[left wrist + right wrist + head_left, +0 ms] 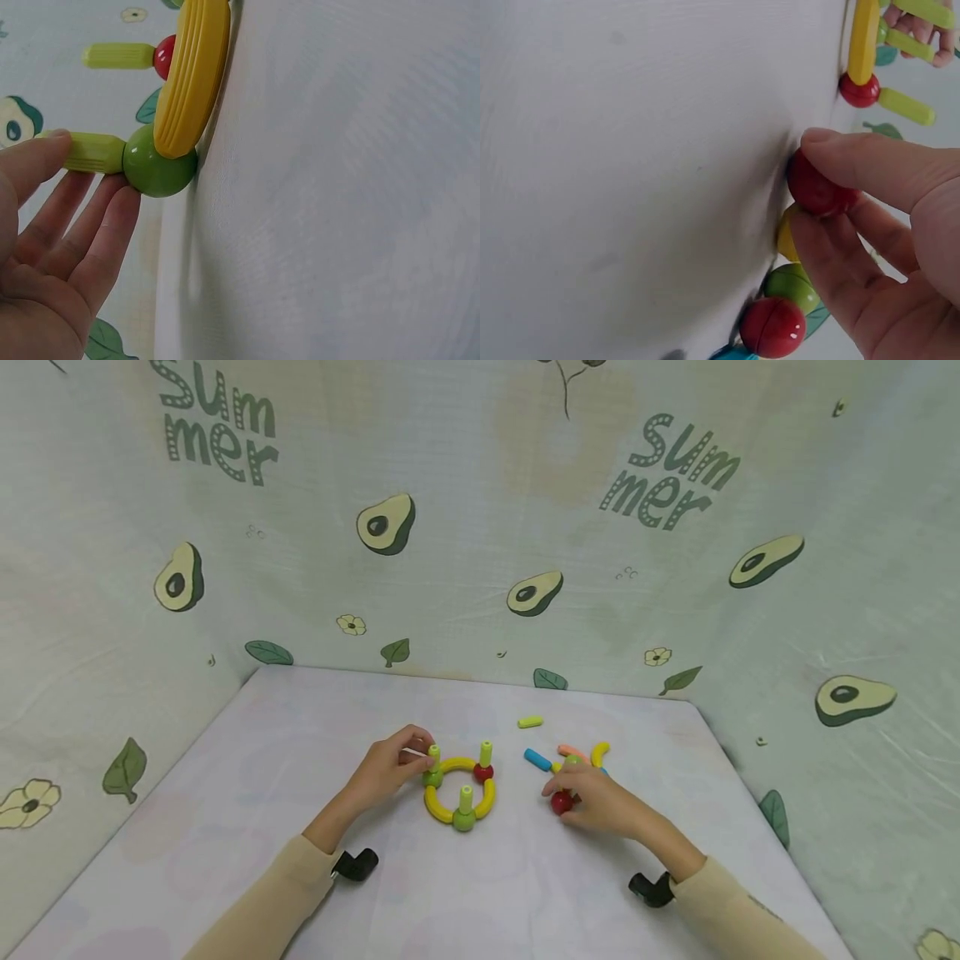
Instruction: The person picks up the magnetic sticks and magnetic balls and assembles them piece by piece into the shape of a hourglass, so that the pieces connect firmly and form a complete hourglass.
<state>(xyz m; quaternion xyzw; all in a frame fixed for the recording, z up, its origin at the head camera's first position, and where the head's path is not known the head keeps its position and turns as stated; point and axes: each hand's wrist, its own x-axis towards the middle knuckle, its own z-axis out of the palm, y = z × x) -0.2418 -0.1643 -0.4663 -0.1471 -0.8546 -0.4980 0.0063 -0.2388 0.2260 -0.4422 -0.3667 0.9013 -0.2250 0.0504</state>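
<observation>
Three curved yellow bars (438, 808) and three balls form a ring on the table. Light green sticks stand upright on its front green ball (464, 820), back red ball (483, 772) and left green ball (154, 172). My left hand (388, 767) holds the left light green stick (97, 152) between thumb and fingers, with fingertips near the ball below. Right of the ring, my right hand (600, 802) pinches a loose red ball (817, 187) between thumb and fingers, at the tabletop. Part of that ball is hidden by the thumb.
Around my right hand lie a blue rod (537, 759), an orange curved bar (572, 751), a yellow curved bar (599, 754), a green ball (791, 286) and another red ball (772, 328). Farther back lies a light green stick (530, 722). Printed cloth walls surround the table (337, 702).
</observation>
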